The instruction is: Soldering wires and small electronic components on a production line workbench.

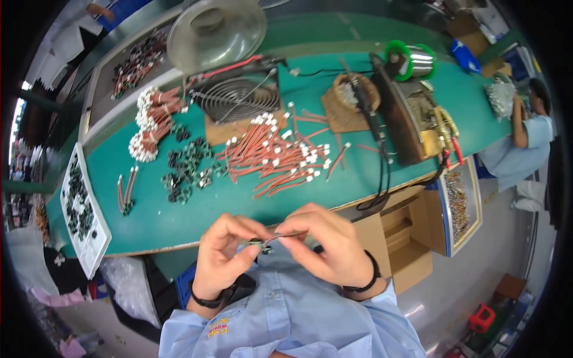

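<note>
Close to my chest, my left hand pinches a small circuit board with a dark round part on it. Thin wires run from the board into the closed fingertips of my right hand. Where the wires meet the board is too small to make out. Beyond my hands, the green bench holds a spread pile of red wire leads with white connectors. Left of it is a heap of small dark circuit boards. A few boards with leads attached lie farther left.
A white tray of boards sits at the left edge; bundled leads lie behind. A fan, soldering iron, solder spool and pliers stand farther back. Cardboard boxes are below right. Another person sits at right.
</note>
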`<state>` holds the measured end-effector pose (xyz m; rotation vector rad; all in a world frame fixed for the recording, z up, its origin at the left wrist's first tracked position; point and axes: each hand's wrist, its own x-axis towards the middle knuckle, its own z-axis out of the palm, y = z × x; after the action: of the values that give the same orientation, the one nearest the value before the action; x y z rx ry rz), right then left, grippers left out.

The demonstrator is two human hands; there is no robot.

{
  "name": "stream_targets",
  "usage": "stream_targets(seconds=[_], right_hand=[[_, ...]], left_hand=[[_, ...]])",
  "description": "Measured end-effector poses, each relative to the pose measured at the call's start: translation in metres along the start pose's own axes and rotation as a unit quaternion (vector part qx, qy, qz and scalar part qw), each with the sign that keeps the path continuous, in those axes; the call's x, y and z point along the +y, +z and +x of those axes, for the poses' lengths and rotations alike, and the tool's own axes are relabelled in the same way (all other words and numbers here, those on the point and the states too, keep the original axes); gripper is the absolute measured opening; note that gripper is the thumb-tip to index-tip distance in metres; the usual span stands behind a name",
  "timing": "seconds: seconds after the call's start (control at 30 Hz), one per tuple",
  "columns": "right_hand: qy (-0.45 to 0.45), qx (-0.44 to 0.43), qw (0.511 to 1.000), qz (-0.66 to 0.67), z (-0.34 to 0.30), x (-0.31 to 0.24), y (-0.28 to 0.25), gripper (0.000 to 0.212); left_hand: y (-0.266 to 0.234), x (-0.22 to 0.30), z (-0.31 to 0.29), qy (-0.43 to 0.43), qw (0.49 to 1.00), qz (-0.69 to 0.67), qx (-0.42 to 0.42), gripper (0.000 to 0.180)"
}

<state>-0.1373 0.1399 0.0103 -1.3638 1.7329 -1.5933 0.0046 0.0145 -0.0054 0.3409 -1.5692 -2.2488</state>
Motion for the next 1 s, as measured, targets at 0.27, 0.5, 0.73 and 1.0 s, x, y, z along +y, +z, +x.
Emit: stream_targets(seconds=[0.27,0.5,0.73,1.0], right_hand=[[0.128,0.249,0.824,0.493,0.020,0.031,-0.002,0.030],[0.094,0.329,0.618,0.708,0.018,0.113,-0.071,0.036],[-0.022,0.422,0.702,0.573,0.028,0.111,-0.074,0.041],[0.077,0.442,0.861,0.240,0.002,0.020,-0.043,0.037]], left_hand=[[-0.024,0.005,-0.012,0.026,0.996,0.001,0.089,0.011],[-0.027,0.009,-0.023,0.030,0.996,-0.013,0.088,0.009],[-0.037,0.011,-0.031,0.004,0.996,-0.036,0.079,0.006],[-0.028,0.013,-0.023,0.027,0.998,-0.027,0.055,0.006]])
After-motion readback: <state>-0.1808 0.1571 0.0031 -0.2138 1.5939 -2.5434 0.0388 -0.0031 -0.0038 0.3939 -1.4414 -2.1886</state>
